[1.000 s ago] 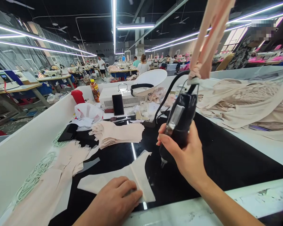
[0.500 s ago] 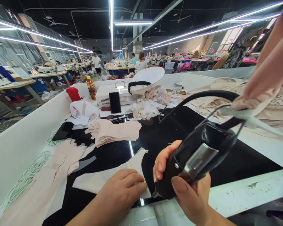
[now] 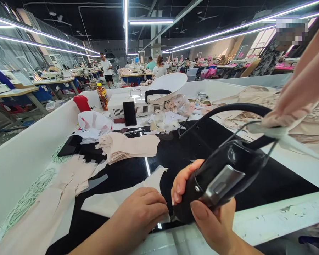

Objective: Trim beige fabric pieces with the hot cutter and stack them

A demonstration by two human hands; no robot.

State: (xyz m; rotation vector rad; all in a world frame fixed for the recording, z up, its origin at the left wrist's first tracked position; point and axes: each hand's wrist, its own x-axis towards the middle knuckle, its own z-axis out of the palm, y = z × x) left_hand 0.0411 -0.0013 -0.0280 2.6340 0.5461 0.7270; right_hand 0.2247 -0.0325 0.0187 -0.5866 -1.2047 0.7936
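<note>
A pale cream fabric piece (image 3: 146,184) with a curved edge lies on the black glossy work surface (image 3: 194,138). My left hand (image 3: 142,209) is over its near right end, fingers together and curled down onto the cloth; the thumb is hidden. My right hand (image 3: 212,216) is wrapped round a thick black corded hand tool (image 3: 215,177) with a metal plate on its side. The tool tilts down to the left, its small tip close to my left fingertips. A black cable (image 3: 228,106) leaves its top, tied with a pale cloth strip (image 3: 271,131).
Stacked pink fabric pieces (image 3: 131,147) lie beyond, with more pieces (image 3: 61,191) at left. Behind stand a phone (image 3: 129,113), a white vented box (image 3: 119,106), a drink bottle (image 3: 102,97) and a red container (image 3: 81,103). Fabric heaps (image 3: 255,95) lie at right. People work farther off.
My left hand has shifted slightly right and up, nearer the tool's tip. The right hand and tool have barely moved. A person in the background has walked a little nearer.
</note>
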